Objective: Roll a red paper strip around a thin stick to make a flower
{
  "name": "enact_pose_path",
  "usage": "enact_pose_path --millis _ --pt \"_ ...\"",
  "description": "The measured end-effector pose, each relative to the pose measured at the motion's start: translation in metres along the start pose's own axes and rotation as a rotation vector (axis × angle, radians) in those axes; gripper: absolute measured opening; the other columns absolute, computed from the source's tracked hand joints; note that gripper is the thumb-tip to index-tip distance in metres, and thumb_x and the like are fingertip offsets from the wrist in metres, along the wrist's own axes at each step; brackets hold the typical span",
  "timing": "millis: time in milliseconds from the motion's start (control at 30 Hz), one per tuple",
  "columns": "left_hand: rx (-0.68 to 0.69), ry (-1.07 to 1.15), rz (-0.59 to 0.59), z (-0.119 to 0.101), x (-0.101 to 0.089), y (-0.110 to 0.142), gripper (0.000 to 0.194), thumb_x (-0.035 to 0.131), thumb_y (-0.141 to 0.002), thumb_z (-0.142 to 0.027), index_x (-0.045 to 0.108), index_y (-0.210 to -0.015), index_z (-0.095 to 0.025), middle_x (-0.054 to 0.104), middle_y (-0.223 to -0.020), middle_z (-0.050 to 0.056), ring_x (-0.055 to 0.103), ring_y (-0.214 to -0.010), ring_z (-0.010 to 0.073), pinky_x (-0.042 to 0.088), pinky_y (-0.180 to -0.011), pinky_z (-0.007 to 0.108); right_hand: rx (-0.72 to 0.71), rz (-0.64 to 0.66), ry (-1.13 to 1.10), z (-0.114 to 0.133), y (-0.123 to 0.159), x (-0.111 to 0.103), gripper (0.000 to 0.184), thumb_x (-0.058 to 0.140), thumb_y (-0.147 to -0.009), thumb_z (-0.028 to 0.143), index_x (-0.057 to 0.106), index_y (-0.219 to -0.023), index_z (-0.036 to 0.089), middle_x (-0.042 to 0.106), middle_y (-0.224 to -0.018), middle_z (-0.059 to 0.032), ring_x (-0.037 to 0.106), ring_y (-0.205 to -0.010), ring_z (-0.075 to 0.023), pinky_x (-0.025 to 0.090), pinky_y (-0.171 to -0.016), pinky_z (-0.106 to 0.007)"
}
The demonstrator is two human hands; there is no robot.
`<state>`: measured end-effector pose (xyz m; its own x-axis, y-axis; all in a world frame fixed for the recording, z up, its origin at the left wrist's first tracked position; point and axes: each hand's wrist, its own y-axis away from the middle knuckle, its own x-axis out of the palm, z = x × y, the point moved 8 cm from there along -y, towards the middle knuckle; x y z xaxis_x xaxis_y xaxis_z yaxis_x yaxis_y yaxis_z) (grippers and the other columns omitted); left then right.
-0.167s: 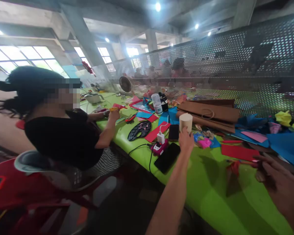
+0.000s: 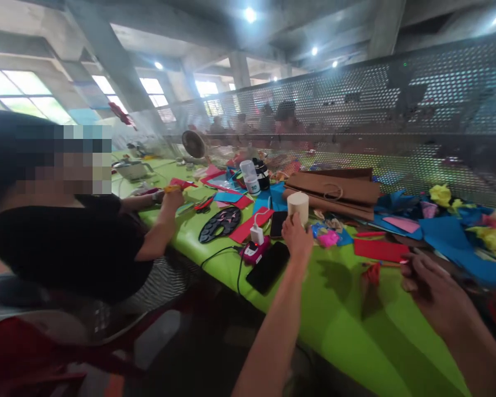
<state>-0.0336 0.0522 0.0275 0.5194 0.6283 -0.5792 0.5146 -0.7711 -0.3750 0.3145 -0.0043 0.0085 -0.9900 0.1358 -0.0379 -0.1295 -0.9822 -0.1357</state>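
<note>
My left hand reaches over the table, its fingers at the lower part of a cream-coloured cylinder that stands upright. Whether the cylinder is a cup or a roll cannot be made out. A dark phone lies just left of it, and a larger black phone lies below. Over on the right, my right hand pinches a thin stick. Red folded paper is at the stick's far end, blurred. Behind it lies a flat red sheet.
On the green table are a magenta power socket with cords, a black palette, a clear bottle, brown paper and blue sheets. A perforated partition runs behind. A co-worker sits at the left.
The view has swung right, so everything sits further left in it. My left hand stays at the cylinder, and my right hand keeps the stick.
</note>
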Motion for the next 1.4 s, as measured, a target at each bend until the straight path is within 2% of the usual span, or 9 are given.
enact_pose_path --millis 100,233,367,400,533,633,833,1200,1400 --pt "0.145 0.069 -0.074 -0.029 -0.012 0.014 0.046 0.064 -0.093 -0.02 0.057 -0.139 -0.021 0.055 -0.148 0.014 0.044 -0.143 0.0301 0.031 -0.122 0.047 0.071 0.048 -0.183 -0.009 0.001 0.008 0.032 0.075 -0.08 0.06 0.075 -0.09 0.03 0.063 -0.079 -0.0039 0.053 -0.063 -0.0172 0.044 -0.051 -0.033" --pt "0.267 0.554 0.275 -0.076 0.015 0.056 0.026 0.06 -0.098 -0.031 0.068 -0.121 -0.022 0.07 -0.125 0.009 0.06 -0.124 0.0251 0.044 -0.112 0.041 0.113 0.077 -0.337 -0.007 0.006 0.015 0.032 0.08 -0.078 0.057 0.072 -0.084 0.027 0.061 -0.079 -0.0017 0.053 -0.066 -0.0148 0.041 -0.048 -0.026" --pt "-0.083 1.109 0.795 -0.106 0.069 0.121 0.028 0.066 -0.092 -0.042 0.074 -0.104 -0.017 0.076 -0.109 0.01 0.067 -0.113 0.025 0.047 -0.107 0.04 0.149 0.114 -0.391 -0.001 0.012 0.022 0.035 0.078 -0.08 0.056 0.066 -0.074 0.024 0.049 -0.063 0.0028 0.04 -0.051 -0.0099 0.033 -0.043 -0.023" --pt "-0.214 1.201 0.858 -0.109 0.079 0.135 0.032 0.071 -0.089 -0.044 0.075 -0.105 -0.017 0.076 -0.112 0.011 0.067 -0.113 0.0251 0.046 -0.108 0.04 0.155 0.118 -0.39 0.0 0.013 0.024 0.036 0.079 -0.079 0.056 0.065 -0.073 0.024 0.047 -0.06 0.0034 0.039 -0.05 -0.0097 0.032 -0.043 -0.022" --pt "-0.34 1.339 0.989 -0.132 0.092 0.167 0.058 0.069 -0.083 -0.064 0.075 -0.115 -0.015 0.076 -0.111 0.014 0.07 -0.103 0.0258 0.051 -0.1 0.042 0.172 0.114 -0.35 -0.001 0.018 0.028 0.032 0.083 -0.075 0.053 0.069 -0.081 0.025 0.059 -0.07 0.0007 0.051 -0.056 -0.0124 0.041 -0.048 -0.024" --pt "-0.419 1.47 0.993 -0.141 0.092 0.176 0.065 0.075 -0.076 -0.068 0.076 -0.114 -0.015 0.076 -0.113 0.013 0.068 -0.11 0.0276 0.051 -0.1 0.04 0.166 0.075 -0.291 -0.006 0.019 0.025 0.034 0.08 -0.077 0.057 0.071 -0.091 0.028 0.067 -0.082 -0.0013 0.06 -0.065 -0.0171 0.047 -0.053 -0.028" --pt "-0.553 1.447 0.913 -0.129 0.102 0.19 0.07 0.074 -0.078 -0.07 0.072 -0.124 -0.018 0.072 -0.124 0.012 0.063 -0.121 0.0292 0.052 -0.101 0.039 0.076 0.085 -0.125 -0.004 0.015 0.024 0.032 0.074 -0.084 0.056 0.067 -0.091 0.026 0.063 -0.079 0.001 0.055 -0.065 -0.0158 0.042 -0.054 -0.026" --pt "-0.359 1.504 1.023 -0.13 0.094 0.187 0.066 0.065 -0.089 -0.066 0.065 -0.137 -0.02 0.071 -0.118 0.011 0.065 -0.098 0.0218 0.051 -0.085 0.034 -0.035 0.03 -0.049 0.008 0.013 0.016 0.02 0.073 -0.085 0.037 0.062 -0.097 0.025 0.057 -0.076 0.0029 0.049 -0.062 -0.0144 0.038 -0.052 -0.026" --pt "-0.247 1.367 0.913 -0.117 0.085 0.177 0.057 0.067 -0.091 -0.062 0.068 -0.134 -0.024 0.065 -0.143 0.01 0.057 -0.134 0.0281 0.038 -0.12 0.046 0.048 0.122 -0.212 0.01 0.014 0.021 0.026 0.074 -0.086 0.046 0.068 -0.099 0.024 0.062 -0.077 -0.0002 0.05 -0.062 -0.0131 0.035 -0.052 -0.025"
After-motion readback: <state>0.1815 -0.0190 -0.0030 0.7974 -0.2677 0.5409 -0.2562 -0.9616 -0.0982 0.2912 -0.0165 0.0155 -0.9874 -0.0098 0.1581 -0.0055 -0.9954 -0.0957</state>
